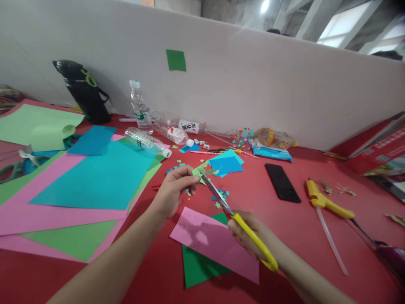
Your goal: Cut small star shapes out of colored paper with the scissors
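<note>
Scissors (243, 223), yellow-handled, in right hand (248, 232), fingers wrapped round the handles, blades at the light green paper (198, 171); that piece pinched between fingers of left hand (172, 190), above the red desk (294, 223); pink sheet (209, 236), below the hands; black phone (282, 183), to the right; yellow glue gun (329, 203), farther right.

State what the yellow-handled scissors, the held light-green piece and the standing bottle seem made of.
Scissors: blades likely metal, shiny silver; handles probably smooth plastic, evenly yellow. Light-green piece: matte, thin; paper or perhaps foam. Standing bottle: apparently clear plastic, see-through with glossy highlights.
</note>
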A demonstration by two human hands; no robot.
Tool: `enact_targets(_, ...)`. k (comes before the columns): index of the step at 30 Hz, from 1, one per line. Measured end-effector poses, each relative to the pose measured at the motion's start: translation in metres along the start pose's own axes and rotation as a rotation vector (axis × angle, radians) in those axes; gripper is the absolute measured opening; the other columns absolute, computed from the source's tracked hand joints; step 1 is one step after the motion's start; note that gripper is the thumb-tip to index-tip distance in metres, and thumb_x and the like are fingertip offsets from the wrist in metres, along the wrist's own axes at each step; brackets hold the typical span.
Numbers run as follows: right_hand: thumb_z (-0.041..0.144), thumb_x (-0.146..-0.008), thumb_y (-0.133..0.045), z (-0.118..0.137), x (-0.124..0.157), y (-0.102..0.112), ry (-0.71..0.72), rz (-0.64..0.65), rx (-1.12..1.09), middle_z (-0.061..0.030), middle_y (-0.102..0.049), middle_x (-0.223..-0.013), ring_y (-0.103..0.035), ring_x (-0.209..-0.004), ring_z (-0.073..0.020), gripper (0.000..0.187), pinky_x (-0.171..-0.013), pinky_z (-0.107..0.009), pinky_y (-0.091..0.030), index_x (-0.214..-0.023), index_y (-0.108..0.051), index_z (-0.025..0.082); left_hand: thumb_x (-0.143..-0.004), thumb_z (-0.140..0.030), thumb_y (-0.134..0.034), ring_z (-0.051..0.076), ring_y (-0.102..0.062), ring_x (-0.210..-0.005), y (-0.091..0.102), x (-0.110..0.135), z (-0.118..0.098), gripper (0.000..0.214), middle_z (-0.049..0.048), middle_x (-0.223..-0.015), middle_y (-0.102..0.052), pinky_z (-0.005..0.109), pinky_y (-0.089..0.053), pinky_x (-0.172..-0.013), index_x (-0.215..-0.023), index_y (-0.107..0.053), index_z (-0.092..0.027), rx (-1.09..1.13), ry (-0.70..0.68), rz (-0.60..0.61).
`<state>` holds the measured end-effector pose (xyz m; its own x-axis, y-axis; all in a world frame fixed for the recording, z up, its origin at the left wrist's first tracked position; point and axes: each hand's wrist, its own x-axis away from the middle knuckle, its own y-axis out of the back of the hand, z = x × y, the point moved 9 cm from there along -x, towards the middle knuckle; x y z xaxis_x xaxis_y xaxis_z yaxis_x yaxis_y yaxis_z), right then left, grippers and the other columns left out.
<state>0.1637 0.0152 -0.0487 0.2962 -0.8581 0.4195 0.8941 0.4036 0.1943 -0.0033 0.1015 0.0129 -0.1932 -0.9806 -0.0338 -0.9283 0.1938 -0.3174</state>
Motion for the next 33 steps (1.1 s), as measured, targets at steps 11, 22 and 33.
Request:
enact_targets(11,0.061,-0.075,-0.052,0.002,-0.001,-0.001,0.012,-0.011,-0.015,0.0116,-0.029,-0.040,-0.024,-0.028,-0.0035,0.043,-0.026,-0.015,-0.021,-0.062,-0.041,0.022,-0.080,-0.024,-0.063,0.009,-0.049,-0.054,0.012,-0.003,0.002,0.015,-0.0020,-0.059,-0.057,0.022,-0.040,-0.056,-0.067,-0.058,-0.018,0.044,-0.038,-0.085)
enact_targets(22,0.054,-0.081,-0.056,-0.013,-0.004,0.003,0.011,-0.047,-0.008,0.0116,-0.033,-0.044,-0.027,-0.029,-0.0046,0.036,-0.027,-0.015,-0.023,-0.069,-0.045,0.022,-0.077,-0.026,-0.067,0.011,-0.056,-0.058,0.004,-0.001,0.002,0.015,-0.0009,-0.064,-0.064,0.025,-0.045,-0.063,-0.068,-0.058,-0.019,0.072,-0.035,-0.082)
enact_targets(33,0.044,-0.077,-0.049,-0.020,-0.007,-0.003,-0.136,0.042,-0.189,0.0100,-0.030,-0.041,-0.024,-0.030,-0.0056,0.027,-0.027,-0.017,-0.023,-0.063,-0.048,0.021,-0.079,-0.024,-0.065,0.011,-0.054,-0.057,0.007,-0.002,-0.006,0.013,-0.0011,-0.060,-0.061,0.024,-0.042,-0.058,-0.067,-0.063,-0.018,-0.075,-0.112,-0.093)
